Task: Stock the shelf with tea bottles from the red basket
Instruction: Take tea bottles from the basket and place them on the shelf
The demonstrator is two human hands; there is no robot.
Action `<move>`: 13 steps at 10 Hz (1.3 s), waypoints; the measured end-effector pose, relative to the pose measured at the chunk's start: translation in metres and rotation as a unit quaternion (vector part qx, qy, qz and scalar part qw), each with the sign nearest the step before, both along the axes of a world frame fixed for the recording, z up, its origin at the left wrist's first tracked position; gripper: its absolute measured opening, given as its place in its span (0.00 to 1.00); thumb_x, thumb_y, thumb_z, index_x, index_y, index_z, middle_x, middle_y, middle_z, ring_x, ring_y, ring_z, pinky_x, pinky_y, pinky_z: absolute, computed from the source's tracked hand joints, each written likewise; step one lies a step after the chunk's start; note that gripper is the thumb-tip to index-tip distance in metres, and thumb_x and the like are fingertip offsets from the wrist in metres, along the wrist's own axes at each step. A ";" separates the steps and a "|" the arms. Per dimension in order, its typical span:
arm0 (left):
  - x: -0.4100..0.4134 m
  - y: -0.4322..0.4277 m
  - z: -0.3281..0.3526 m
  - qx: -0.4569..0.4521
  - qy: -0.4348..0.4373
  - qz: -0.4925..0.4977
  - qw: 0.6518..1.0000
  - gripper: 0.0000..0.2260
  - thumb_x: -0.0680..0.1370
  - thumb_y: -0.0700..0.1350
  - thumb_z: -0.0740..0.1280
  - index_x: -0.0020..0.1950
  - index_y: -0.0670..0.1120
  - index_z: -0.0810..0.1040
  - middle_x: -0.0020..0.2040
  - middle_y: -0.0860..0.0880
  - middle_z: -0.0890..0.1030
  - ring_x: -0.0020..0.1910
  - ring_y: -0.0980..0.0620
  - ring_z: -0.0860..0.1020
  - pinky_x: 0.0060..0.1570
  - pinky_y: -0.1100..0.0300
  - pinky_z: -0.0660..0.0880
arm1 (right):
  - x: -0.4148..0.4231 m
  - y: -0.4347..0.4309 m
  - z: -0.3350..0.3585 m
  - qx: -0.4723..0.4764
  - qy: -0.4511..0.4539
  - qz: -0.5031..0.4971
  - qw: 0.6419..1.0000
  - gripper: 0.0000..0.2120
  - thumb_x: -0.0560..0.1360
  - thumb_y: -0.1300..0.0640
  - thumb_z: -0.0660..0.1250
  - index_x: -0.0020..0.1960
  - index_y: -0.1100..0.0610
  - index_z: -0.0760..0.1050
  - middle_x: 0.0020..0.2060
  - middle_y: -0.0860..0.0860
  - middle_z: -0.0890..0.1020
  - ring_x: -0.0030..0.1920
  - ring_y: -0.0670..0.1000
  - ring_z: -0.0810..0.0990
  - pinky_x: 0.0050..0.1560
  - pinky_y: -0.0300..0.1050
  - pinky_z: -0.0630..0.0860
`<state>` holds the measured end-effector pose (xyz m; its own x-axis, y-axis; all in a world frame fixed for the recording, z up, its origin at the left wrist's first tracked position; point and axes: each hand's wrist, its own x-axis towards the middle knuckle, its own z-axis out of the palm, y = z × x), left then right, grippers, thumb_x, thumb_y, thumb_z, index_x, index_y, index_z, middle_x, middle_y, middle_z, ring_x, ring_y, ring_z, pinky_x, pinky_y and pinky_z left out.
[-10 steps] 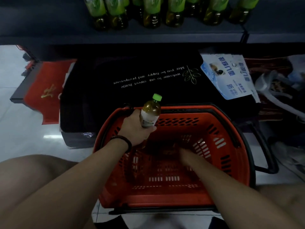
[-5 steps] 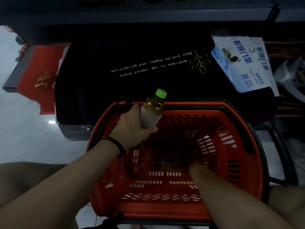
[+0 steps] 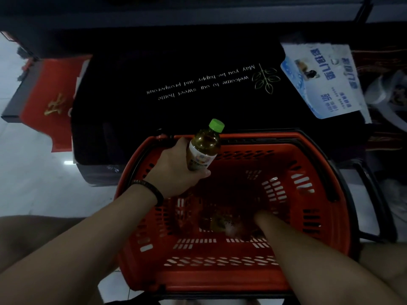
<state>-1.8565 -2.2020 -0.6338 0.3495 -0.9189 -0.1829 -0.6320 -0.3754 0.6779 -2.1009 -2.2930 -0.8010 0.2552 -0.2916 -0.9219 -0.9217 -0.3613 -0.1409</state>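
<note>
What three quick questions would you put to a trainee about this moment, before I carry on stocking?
1. True or false: the left hand grips a tea bottle over the red basket.
2. Multiple choice: the cap on that bottle is A) red, B) green, C) white.
3. Fill in: the right hand is down inside the ___.

Key: 1 true. 2 B. 3 basket; it is too dark and blurred there to tell whether that hand grips anything.
</note>
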 end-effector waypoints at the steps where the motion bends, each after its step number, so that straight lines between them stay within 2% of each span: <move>1: 0.002 0.001 0.002 0.008 0.001 -0.011 1.000 0.33 0.74 0.53 0.81 0.75 0.49 0.72 0.65 0.52 0.81 0.58 0.57 0.79 0.44 0.76 0.71 | 0.018 0.007 0.078 0.025 0.009 0.030 0.999 0.38 0.78 0.43 0.70 0.83 0.54 0.61 0.80 0.58 0.67 0.76 0.61 0.70 0.74 0.56 0.69; 2: 0.002 0.004 0.006 0.024 0.007 -0.022 0.999 0.32 0.73 0.53 0.81 0.73 0.50 0.73 0.62 0.54 0.81 0.58 0.56 0.80 0.46 0.74 0.71 | 0.019 0.006 0.103 0.014 -0.008 0.037 0.999 0.32 0.85 0.50 0.63 0.84 0.60 0.56 0.81 0.61 0.63 0.79 0.62 0.65 0.75 0.52 0.65; 3: 0.002 0.009 0.007 0.041 0.006 -0.031 0.999 0.30 0.72 0.55 0.82 0.70 0.50 0.75 0.60 0.56 0.80 0.57 0.56 0.80 0.47 0.72 0.71 | 0.024 0.005 0.106 -0.026 -0.041 0.015 0.999 0.26 0.84 0.56 0.66 0.79 0.61 0.67 0.73 0.62 0.74 0.72 0.63 0.75 0.71 0.54 0.72; 4: 0.002 0.013 0.009 0.051 0.007 -0.038 0.998 0.32 0.72 0.56 0.82 0.72 0.50 0.74 0.63 0.55 0.81 0.60 0.55 0.80 0.52 0.67 0.74 | 0.020 0.010 0.118 -0.066 -0.103 -0.011 0.992 0.22 0.81 0.57 0.69 0.73 0.59 0.75 0.69 0.59 0.79 0.69 0.59 0.78 0.68 0.48 0.75; 5: 0.003 0.018 0.015 0.047 0.018 -0.034 0.998 0.33 0.71 0.56 0.82 0.72 0.51 0.74 0.63 0.54 0.81 0.62 0.53 0.81 0.54 0.64 0.75 | 0.010 0.005 0.134 -0.109 -0.212 -0.045 0.970 0.29 0.73 0.54 0.77 0.72 0.52 0.75 0.67 0.52 0.81 0.66 0.55 0.80 0.64 0.43 0.76; 6: 0.003 0.025 0.025 0.035 0.027 -0.027 0.999 0.29 0.72 0.54 0.82 0.70 0.52 0.76 0.59 0.58 0.81 0.57 0.56 0.79 0.49 0.71 0.71 | 0.002 0.000 0.147 -0.126 -0.324 -0.129 0.929 0.29 0.62 0.49 0.83 0.60 0.41 0.77 0.53 0.44 0.85 0.52 0.45 0.85 0.57 0.47 0.84; 7: 0.005 0.029 0.036 0.020 0.043 -0.011 0.999 0.24 0.71 0.55 0.82 0.64 0.55 0.79 0.55 0.62 0.82 0.54 0.63 0.80 0.49 0.69 0.74 | 0.004 -0.002 0.164 -0.126 -0.461 -0.257 0.840 0.29 0.59 0.55 0.87 0.55 0.47 0.79 0.50 0.49 0.87 0.51 0.47 0.86 0.53 0.42 0.83; 8: 0.010 0.031 0.048 -0.008 0.072 0.007 0.997 0.22 0.70 0.56 0.83 0.60 0.58 0.80 0.54 0.60 0.86 0.54 0.61 0.84 0.54 0.58 0.83 | 0.014 -0.002 0.186 -0.092 -0.563 -0.337 0.749 0.21 0.66 0.62 0.83 0.57 0.56 0.82 0.52 0.53 0.88 0.56 0.53 0.86 0.60 0.44 0.81; 9: 0.008 0.029 0.068 -0.038 0.149 0.038 0.987 0.20 0.71 0.50 0.83 0.60 0.57 0.82 0.55 0.58 0.88 0.54 0.60 0.87 0.58 0.53 0.85 | 0.021 -0.003 0.205 0.004 -0.617 -0.463 0.636 0.15 0.71 0.61 0.80 0.56 0.57 0.84 0.52 0.58 0.86 0.56 0.59 0.85 0.60 0.57 0.80; 10: -0.002 0.021 0.090 -0.064 0.209 0.067 0.974 0.18 0.73 0.50 0.82 0.61 0.58 0.84 0.56 0.60 0.88 0.55 0.60 0.86 0.60 0.53 0.83 | 0.028 -0.004 0.238 0.046 -0.622 -0.500 0.601 0.17 0.76 0.53 0.73 0.61 0.61 0.82 0.52 0.59 0.86 0.55 0.59 0.85 0.54 0.54 0.84; 11: -0.019 0.007 0.110 -0.091 0.268 0.092 0.955 0.15 0.76 0.50 0.80 0.62 0.57 0.85 0.56 0.58 0.89 0.54 0.59 0.87 0.60 0.53 0.83 | 0.035 -0.014 0.275 0.056 -0.626 -0.496 0.599 0.23 0.81 0.49 0.68 0.65 0.68 0.78 0.55 0.64 0.85 0.55 0.63 0.86 0.56 0.60 0.83; 12: -0.035 -0.003 0.130 -0.091 0.392 0.093 0.911 0.14 0.81 0.47 0.74 0.66 0.50 0.83 0.59 0.48 0.89 0.57 0.48 0.88 0.63 0.45 0.82 | 0.038 -0.021 0.315 0.058 -0.605 -0.482 0.631 0.24 0.83 0.46 0.65 0.66 0.66 0.77 0.59 0.67 0.84 0.61 0.67 0.84 0.63 0.69 0.79; 13: -0.042 -0.014 0.143 -0.093 0.470 0.090 0.873 0.18 0.79 0.52 0.73 0.68 0.50 0.81 0.60 0.46 0.89 0.60 0.42 0.87 0.65 0.40 0.80 | 0.033 -0.024 0.338 0.076 -0.592 -0.419 0.684 0.27 0.73 0.51 0.77 0.68 0.61 0.76 0.58 0.61 0.87 0.59 0.61 0.86 0.64 0.65 0.80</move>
<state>-1.8989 -2.2157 -0.4911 0.2675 -0.9088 -0.3201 0.2948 -0.2391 0.9252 -2.0676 -2.3173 -0.4626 0.6511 -0.7168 -0.2494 -0.0042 0.3251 -0.9457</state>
